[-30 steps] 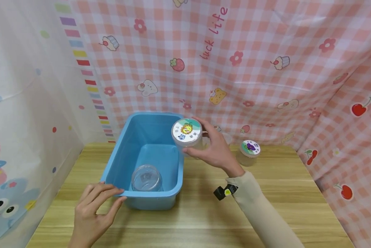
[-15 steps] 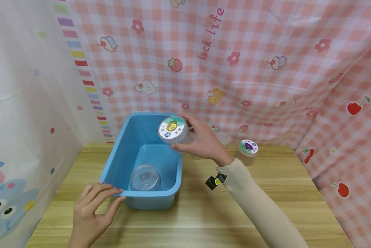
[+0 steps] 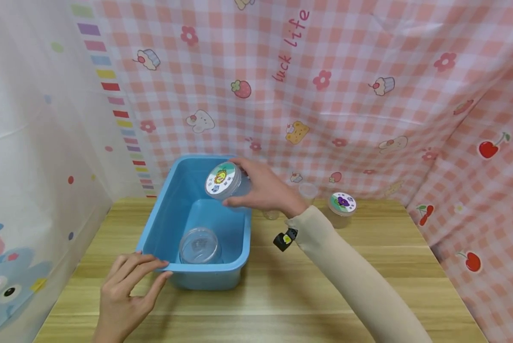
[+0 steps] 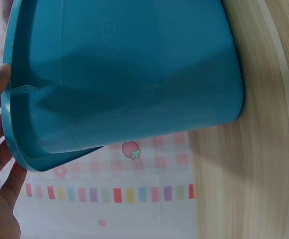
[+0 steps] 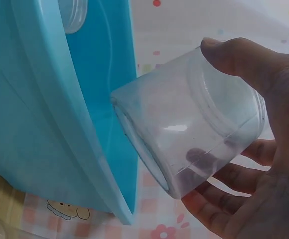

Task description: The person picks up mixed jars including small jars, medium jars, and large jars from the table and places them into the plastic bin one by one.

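My right hand [image 3: 266, 188] grips a clear plastic jar [image 3: 223, 181] whose round lid bears a yellow flower picture. It holds the jar tilted above the right side of a blue plastic bin [image 3: 211, 268]. In the right wrist view, the thumb and fingers wrap the see-through jar [image 5: 169, 124], which looks empty. At the bin's near left corner, my left hand [image 3: 127, 293] pinches the rim between thumb and fingers. Another clear jar [image 3: 199, 246] sits inside the bin at the near end.
A jar with a purple flower lid [image 3: 342, 209] stands on the wooden table [image 3: 325, 295] to the right. Clear containers [image 3: 308, 191] stand partly hidden behind my right arm. A pink checked cloth [image 3: 346, 109] hangs behind the table.
My right hand has carried the jar left, from beside the bin's right rim to over the bin, and tilted it further. The left hand stays on the rim.
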Motion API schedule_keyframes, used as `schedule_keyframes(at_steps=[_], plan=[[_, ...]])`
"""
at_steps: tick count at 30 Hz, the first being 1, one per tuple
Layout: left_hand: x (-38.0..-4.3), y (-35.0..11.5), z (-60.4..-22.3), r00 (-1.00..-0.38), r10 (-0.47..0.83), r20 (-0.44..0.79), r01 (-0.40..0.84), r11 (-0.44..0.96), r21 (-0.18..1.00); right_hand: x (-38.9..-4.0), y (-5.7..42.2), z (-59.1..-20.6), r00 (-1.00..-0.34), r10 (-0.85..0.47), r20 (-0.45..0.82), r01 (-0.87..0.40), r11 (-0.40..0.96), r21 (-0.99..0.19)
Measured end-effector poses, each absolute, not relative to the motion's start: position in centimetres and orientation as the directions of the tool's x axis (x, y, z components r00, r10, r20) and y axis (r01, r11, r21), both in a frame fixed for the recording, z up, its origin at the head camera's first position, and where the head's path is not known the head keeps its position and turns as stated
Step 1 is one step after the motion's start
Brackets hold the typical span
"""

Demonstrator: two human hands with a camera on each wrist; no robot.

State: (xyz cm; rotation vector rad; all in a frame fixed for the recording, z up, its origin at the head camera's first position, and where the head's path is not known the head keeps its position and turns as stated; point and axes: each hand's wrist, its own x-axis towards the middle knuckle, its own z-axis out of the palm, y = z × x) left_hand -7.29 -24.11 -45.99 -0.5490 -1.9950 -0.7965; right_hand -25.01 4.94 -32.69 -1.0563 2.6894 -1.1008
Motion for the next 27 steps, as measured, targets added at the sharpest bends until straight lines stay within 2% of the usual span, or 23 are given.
schedule_keyframes(at_steps=[8,14,27], plan=[[-7.4,-24.0,-45.9,-0.496,0.069,0.866,0.65,0.691,0.317,-25.6,4.0,-33.0,-0.765,-0.633,0.119,-0.577,0.59,-0.565],[-7.7,-23.8,-45.6,-0.448,0.066,0.891,0.687,0.663,0.297,-25.5,4.4,-33.3,-0.785,-0.615,0.076,-0.533,0.607,-0.589],[-7.7,-23.6,-45.4,-0.433,0.056,0.9,0.691,0.661,0.291,-25.2,6.7,-34.4,-0.806,-0.557,0.201,-0.565,0.622,-0.542]])
